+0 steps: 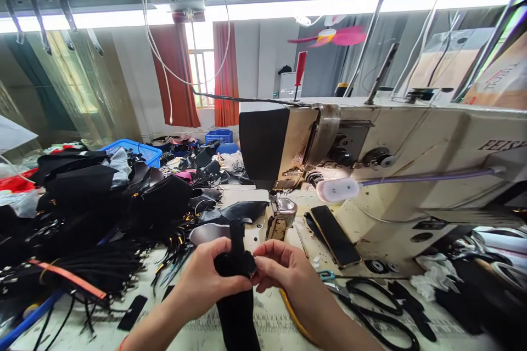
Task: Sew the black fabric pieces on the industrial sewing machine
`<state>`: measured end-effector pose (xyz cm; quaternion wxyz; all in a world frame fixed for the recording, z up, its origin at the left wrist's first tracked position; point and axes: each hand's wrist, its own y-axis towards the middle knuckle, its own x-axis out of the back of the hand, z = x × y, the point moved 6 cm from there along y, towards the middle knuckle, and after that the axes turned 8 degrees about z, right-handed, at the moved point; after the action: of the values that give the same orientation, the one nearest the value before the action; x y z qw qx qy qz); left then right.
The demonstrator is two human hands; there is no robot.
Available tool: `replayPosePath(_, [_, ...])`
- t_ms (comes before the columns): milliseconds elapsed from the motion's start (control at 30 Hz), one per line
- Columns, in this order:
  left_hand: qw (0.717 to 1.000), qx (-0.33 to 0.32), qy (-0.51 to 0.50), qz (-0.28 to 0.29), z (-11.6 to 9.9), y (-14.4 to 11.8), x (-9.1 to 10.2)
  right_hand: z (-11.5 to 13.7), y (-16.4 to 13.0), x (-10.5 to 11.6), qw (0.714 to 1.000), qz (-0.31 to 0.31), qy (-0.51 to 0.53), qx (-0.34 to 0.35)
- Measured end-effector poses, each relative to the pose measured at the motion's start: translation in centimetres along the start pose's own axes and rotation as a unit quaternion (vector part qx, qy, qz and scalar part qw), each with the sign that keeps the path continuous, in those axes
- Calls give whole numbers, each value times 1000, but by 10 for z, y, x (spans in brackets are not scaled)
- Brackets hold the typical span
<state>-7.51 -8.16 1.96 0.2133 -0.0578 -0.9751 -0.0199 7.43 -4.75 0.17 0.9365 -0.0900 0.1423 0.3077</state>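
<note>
Head view: both hands, left hand [206, 279], right hand [284, 271], pinch black strap [237, 263]; lower end cut off.

Both hands pinch a fabric strap [236, 269] between them. Just behind the grip stands the presser foot [281, 219]; a phone [335, 236] lies right of it, scissors [370, 307] nearer right, a fabric heap [102, 203] left.

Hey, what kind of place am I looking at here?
Most likely a small sewing workshop. An industrial sewing machine fills the bench, heaps of cut black pieces lie beside it, and the left hand and right hand hold a black strip in front of its presser foot.
</note>
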Motion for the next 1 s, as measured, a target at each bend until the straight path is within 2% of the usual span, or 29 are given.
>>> replayPosePath(200, [1000,0,-8,13,-2,-2,-2,-3,0,1,1000,4,-5,1])
replayPosePath(367, [1000,7,28,-6,-4,-2,-1,7,-3,6,996,-42,-45,72])
replayPosePath(467, [999,4,46,-12,-6,-3,-3,0,-3,5,998,-46,0,39])
replayPosePath(567, [999,9,44,-12,-5,-4,-4,-10,-2,1,999,-23,46,-3])
replayPosePath(667, [999,13,46,-12,-4,-5,-4,-14,0,1,998,7,67,-9])
replayPosePath(767, [998,22,61,-20,-3,-5,-3,-12,1,2,998,19,54,8])
replayPosePath(1000, [997,30,68,-18,-3,-4,-4,-12,3,0,999,3,-32,-6])
